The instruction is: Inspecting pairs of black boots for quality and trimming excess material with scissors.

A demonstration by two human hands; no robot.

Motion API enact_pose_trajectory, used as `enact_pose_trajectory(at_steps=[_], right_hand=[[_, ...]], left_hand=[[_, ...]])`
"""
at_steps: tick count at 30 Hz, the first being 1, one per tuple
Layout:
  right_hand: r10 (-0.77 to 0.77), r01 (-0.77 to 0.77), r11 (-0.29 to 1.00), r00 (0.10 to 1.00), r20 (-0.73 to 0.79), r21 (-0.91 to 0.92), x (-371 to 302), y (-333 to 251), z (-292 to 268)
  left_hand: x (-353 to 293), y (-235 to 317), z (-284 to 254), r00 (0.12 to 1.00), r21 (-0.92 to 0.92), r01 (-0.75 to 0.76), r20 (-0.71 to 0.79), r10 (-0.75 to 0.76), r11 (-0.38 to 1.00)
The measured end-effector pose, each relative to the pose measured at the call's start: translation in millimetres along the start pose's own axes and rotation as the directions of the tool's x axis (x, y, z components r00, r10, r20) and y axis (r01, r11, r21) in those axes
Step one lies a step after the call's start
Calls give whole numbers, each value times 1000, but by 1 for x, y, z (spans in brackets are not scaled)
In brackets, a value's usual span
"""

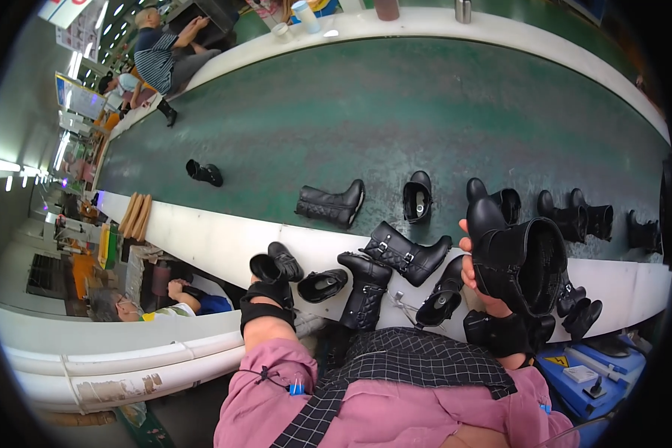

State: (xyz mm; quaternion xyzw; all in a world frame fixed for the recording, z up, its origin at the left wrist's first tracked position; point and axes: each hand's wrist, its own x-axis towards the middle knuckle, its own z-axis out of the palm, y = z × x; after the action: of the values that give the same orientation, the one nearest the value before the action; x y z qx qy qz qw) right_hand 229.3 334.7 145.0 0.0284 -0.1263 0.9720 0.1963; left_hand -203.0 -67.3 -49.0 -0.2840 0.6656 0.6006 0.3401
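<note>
In my right hand (pixel 469 261) I hold up a black ankle boot (pixel 493 246), its open top turned toward me and its toe pointing away. My fingers wrap round its left side. At the near edge of the white ledge, my left hand (pixel 256 282) is closed on a smaller-looking black boot (pixel 282 261), which hides most of the fingers. Black bands cover both wrists. Between my hands, a buckled boot (pixel 407 252) lies on its side. Nearby are a quilted boot (pixel 366 291), a boot with its opening facing up (pixel 323 284) and another tilted boot (pixel 440 299).
A green belt (pixel 276 112) runs beyond the white ledge (pixel 201 231), carrying several black boots, including one lying sideways (pixel 332 203). Wooden sticks (pixel 135 216) rest at the left. Blue equipment (pixel 597 373) stands at lower right. Other people sit at the far left and near left.
</note>
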Motion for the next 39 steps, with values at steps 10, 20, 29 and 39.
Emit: enact_pose_trajectory(at_steps=[10,20,29,39], right_hand=[[85,-88,996,987,-136,-12,-11,-2,-18],[16,-3,999,950,-312,43,-13,25,-7],[-26,56,996,928,-371,72,-25,27,2],[-92,125,990,912,-401,58,-22,39,-14]], left_hand=[[-37,218,-11,734,856,-512,394,554,70],[35,152,275,705,529,-398,700,119,-750],[17,99,244,932,996,70,-82,354,47],[-85,152,274,816,859,-509,463,346,51]])
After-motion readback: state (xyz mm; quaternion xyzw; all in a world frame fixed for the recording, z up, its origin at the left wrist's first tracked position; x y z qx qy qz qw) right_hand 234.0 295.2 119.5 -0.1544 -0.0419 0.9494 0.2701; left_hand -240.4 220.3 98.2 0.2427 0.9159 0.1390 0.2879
